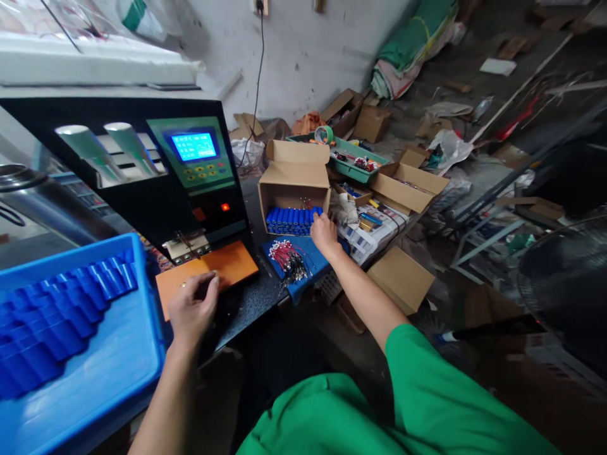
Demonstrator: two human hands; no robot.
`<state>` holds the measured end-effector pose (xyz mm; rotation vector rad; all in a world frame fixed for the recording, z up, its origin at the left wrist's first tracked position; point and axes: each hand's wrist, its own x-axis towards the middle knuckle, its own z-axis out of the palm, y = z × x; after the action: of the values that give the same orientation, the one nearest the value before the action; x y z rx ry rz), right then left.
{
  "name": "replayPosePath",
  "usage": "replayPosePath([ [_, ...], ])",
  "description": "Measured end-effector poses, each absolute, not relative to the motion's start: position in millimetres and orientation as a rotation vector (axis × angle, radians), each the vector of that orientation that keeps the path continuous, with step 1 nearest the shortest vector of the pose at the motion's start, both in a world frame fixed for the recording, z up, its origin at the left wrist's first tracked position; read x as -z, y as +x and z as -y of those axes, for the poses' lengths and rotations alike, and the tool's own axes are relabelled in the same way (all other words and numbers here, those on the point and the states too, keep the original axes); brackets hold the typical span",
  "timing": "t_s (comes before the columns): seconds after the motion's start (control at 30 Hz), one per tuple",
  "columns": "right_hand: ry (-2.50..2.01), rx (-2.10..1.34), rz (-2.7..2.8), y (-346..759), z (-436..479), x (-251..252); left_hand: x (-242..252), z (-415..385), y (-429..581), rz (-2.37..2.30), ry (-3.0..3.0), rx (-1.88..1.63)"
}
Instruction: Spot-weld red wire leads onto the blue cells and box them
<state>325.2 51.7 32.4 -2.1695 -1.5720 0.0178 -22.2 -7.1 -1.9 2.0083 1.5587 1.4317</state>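
My left hand (193, 308) is over the orange board (234, 262) in front of a black machine (208, 208). Its fingers are curled towards the thumb; what they hold, if anything, I cannot make out. My right hand (325, 234) reaches to the right front corner of an open cardboard box (294, 174). Stacked blue cylindrical battery cells (290, 217) fill the lower part of that box, and my bent fingertips are at the rightmost ones. Whether a cell is between them is hidden. A bundle of red and black wire leads (290, 258) with white connectors lies on a blue cloth (303, 287) before the box.
At the left, a blue tray (156, 316) holds several rows of blue cylindrical packs (61, 309). Behind it stands a steel flask (42, 202). Beyond the box sit a green tray (348, 165) and a white plastic basket (363, 246). A fan (564, 278) stands at the right.
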Motion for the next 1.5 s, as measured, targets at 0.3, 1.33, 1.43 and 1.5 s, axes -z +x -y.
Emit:
replayPosePath([
  [0.3,-1.894,-0.138,1.385,323,-14,18,2,8,-21,-1.562,2.023,-1.445],
  [1.33,-1.877,-0.514,1.607,288,-51,16,8,11,-16,-1.598,1.976,-1.394],
  [1.43,-1.753,-0.526,1.526,288,-50,15,8,11,-16,-1.596,1.995,-1.428],
  [1.5,-1.597,-0.579,1.432,285,-47,12,8,11,-16,-1.586,1.991,-1.430],
])
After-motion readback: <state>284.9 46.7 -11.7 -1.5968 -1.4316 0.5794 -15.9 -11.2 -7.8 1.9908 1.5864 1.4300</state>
